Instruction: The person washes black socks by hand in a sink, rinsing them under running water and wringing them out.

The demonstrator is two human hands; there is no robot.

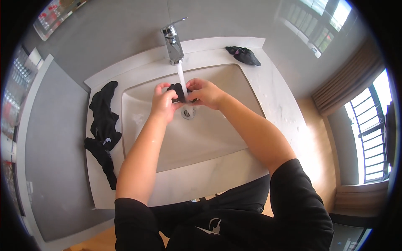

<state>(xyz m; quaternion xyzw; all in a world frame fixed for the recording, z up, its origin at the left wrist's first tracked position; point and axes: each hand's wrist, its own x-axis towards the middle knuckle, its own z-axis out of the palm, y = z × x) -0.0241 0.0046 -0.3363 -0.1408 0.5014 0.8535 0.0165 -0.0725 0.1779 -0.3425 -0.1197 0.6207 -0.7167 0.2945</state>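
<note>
Water runs from a chrome single-lever faucet [173, 47] onto a small black cloth item [178, 93], possibly a sock, which both of my hands hold above the basin. My left hand [165, 102] grips its left side, fingers curled. On its right side the fingers of my right hand [205, 94] pinch the cloth, partly behind the stream. Just below the hands is the metal drain [188, 113] of the white sink [201, 138]. Black socks [105, 116] lie on the counter left of the basin. A dark bundled cloth [246, 56] rests at the back right corner.
The white marbled countertop [213, 175] surrounds the basin, with water drops on its right side. A grey tiled wall [220, 18] rises behind the faucet, and a grey panel [56, 150] stands at the left. A brown curtain [348, 78] and barred window are at the right.
</note>
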